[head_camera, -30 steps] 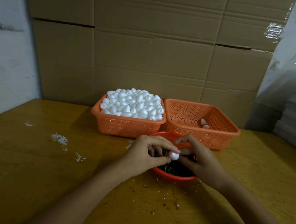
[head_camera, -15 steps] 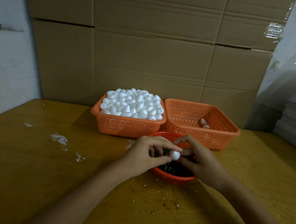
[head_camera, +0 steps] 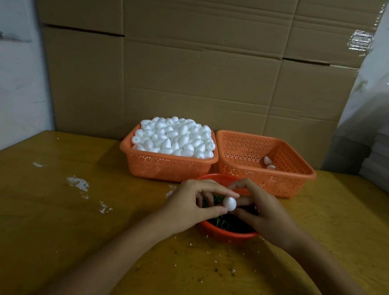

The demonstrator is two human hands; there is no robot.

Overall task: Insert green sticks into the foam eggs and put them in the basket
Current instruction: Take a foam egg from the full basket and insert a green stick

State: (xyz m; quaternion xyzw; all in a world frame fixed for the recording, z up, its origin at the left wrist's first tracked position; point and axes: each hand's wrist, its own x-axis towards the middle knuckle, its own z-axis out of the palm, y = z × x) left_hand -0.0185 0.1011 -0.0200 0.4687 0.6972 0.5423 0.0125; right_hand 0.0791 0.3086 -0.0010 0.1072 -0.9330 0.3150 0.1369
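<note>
You are pinching the foam egg [head_camera: 229, 203] in your left hand [head_camera: 188, 203] over the stick bowl [head_camera: 225, 236], right hand [head_camera: 266, 216] fingers curling against it, stick unseen. The next move is probably calling for a straight push, then the basket [head_camera: 292, 182].

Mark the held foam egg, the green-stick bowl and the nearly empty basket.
Held foam egg [head_camera: 229, 203]: head view, its white middle.
Green-stick bowl [head_camera: 225, 235]: head view, near wall.
Nearly empty basket [head_camera: 289, 185]: head view, front wall.

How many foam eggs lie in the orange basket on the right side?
2. One egg lies right of the middle of the basket; the second egg lies just in front of it. The near wall could hide others.
</note>
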